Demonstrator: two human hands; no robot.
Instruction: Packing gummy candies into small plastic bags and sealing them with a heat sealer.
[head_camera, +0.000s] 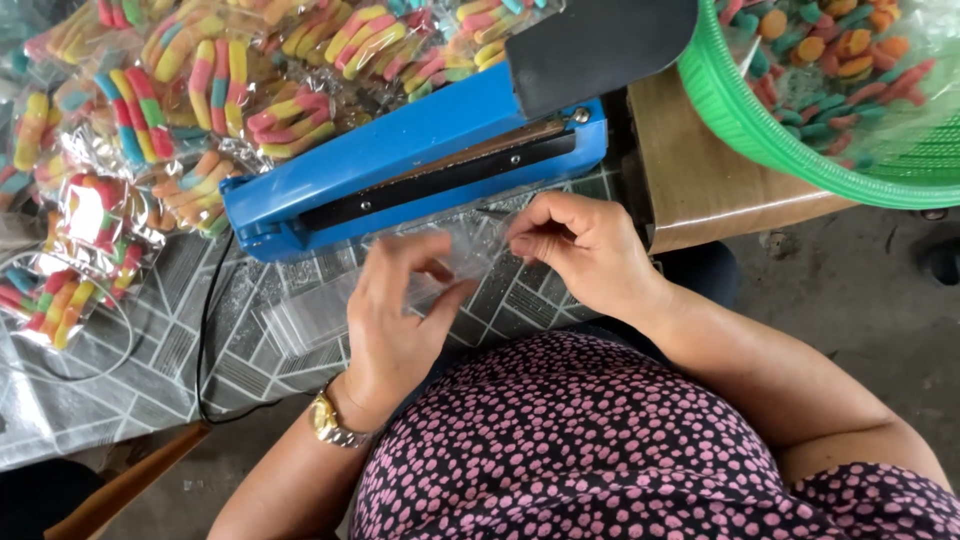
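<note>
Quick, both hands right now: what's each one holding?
Left hand: fingers closed on the clear plastic bag, pinching its near end.
Right hand: fingertips pinching the same bag's other end, just below the blue heat sealer.

Looks like a small sweet-packing workshop, probably home-run: a blue heat sealer (420, 165) on the table (120, 370), heaps of bagged gummy sweets (200, 80) (striped, bright), a green basket (800, 130) holding more.
</note>
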